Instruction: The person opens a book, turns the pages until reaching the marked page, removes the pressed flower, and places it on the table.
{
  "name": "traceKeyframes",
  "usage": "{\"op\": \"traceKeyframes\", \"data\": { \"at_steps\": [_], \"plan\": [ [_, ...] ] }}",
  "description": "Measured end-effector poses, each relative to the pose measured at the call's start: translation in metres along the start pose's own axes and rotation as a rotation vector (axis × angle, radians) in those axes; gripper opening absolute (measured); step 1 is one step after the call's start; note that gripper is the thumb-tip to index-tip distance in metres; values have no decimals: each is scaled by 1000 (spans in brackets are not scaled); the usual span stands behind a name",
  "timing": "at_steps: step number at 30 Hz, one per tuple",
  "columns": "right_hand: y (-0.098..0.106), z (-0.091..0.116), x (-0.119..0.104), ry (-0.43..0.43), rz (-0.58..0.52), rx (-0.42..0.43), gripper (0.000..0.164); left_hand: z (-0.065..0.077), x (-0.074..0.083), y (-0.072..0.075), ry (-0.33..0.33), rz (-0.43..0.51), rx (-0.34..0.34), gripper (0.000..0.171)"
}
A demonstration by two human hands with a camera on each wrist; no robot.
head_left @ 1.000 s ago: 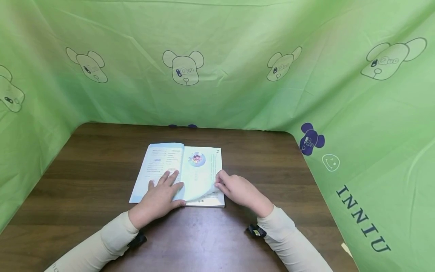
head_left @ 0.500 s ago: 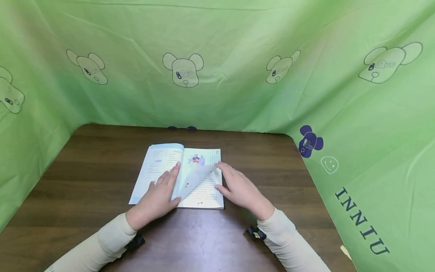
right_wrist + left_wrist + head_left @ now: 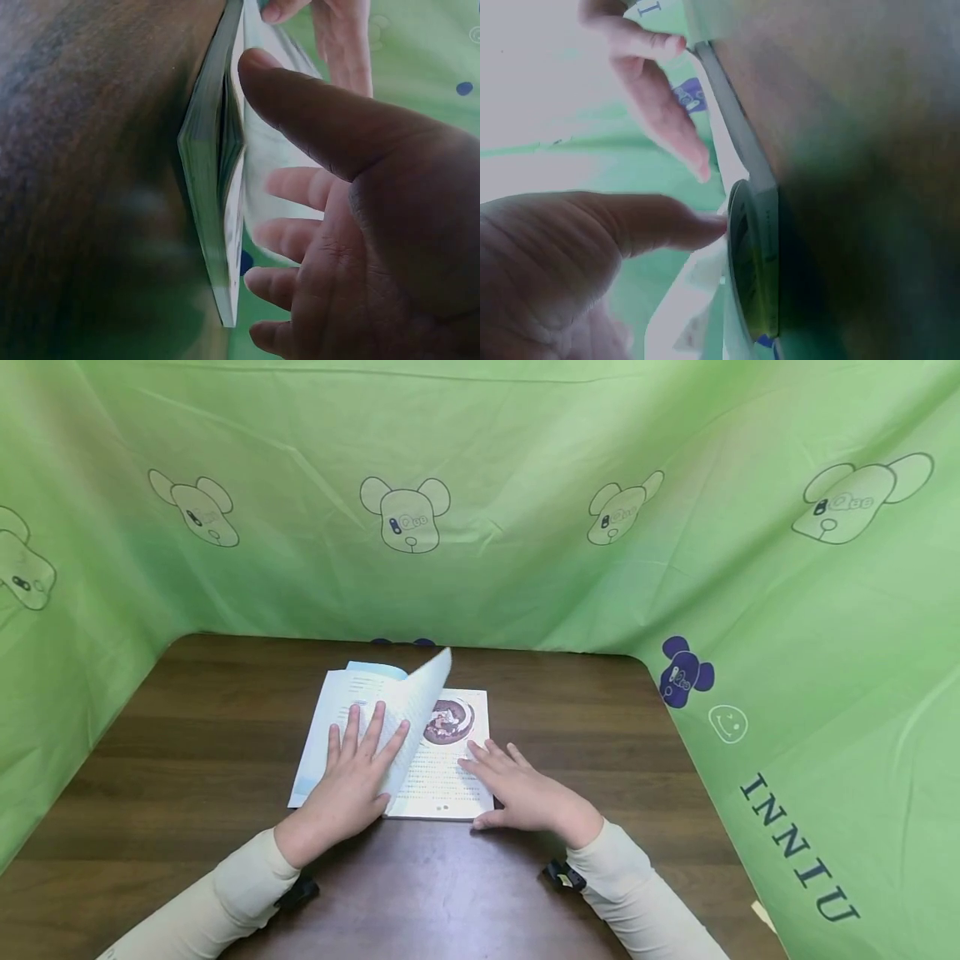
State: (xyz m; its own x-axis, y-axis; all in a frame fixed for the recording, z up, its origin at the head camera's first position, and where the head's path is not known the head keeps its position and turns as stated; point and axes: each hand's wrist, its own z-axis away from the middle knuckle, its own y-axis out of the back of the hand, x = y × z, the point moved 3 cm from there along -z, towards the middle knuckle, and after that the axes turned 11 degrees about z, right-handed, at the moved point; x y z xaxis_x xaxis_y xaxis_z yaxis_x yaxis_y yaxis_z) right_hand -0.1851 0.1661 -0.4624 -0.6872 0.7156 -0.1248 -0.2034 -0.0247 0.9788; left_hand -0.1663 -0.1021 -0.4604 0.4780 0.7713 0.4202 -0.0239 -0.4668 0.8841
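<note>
An open book lies on the table, its right page showing a round dark picture above lines of print. One leaf stands partly raised near the spine, its top corner pointing up. My left hand is spread over the left page, fingers straight, thumb close to the lower end of the spine. At the right page's outer edge is my right hand, fingers extended over the paper and thumb by the lower right corner. The right wrist view shows the thick page block edge-on beside the thumb.
The dark wooden table extends around the book. A green curtain with bear drawings hangs behind and along both sides. Black straps sit at both wrists, and a small pale piece lies at the table's right edge.
A leaf has swung from the right page over toward the left hand, uncovering the round picture. My right hand has let go of it and spread out lower. The left fingers have fanned apart.
</note>
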Motion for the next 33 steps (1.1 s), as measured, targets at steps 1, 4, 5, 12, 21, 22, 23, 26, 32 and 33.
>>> {"op": "traceKeyframes", "data": {
  "at_steps": [1, 4, 5, 12, 21, 22, 23, 26, 32, 33],
  "plan": [
    [-1, 0, 0, -1, -5, -5, 93, 0, 0, 1, -18, -2, -12, 106],
    [-3, -1, 0, -6, -7, -14, 98, 0, -1, 2, -66, -13, -57, 103],
    [-3, -1, 0, -6, -6, -13, 98, 0, -1, 2, -81, -18, -71, 101],
    [-6, 0, 0, -6, 10, -29, 90, 1, 0, -1, -141, 5, -202, 80],
    [-3, 1, 0, 14, 36, -23, 72, 4, -2, -1, -61, 22, -352, 59],
    [-2, 2, 0, 17, 39, -23, 70, 4, -1, 0, -55, 24, -354, 59],
    [-2, 2, 0, 23, 45, -19, 67, 4, -1, 0, -51, 22, -355, 59],
    [1, 2, -2, 51, 64, -3, 54, 6, -1, 0, -40, 18, -352, 54],
    [7, 1, -3, 129, 142, 56, 17, 7, -1, -1, -25, 3, -341, 48],
    [8, 0, -3, 138, 152, 62, 13, 6, -1, -2, -20, 4, -340, 49]
  ]
}}
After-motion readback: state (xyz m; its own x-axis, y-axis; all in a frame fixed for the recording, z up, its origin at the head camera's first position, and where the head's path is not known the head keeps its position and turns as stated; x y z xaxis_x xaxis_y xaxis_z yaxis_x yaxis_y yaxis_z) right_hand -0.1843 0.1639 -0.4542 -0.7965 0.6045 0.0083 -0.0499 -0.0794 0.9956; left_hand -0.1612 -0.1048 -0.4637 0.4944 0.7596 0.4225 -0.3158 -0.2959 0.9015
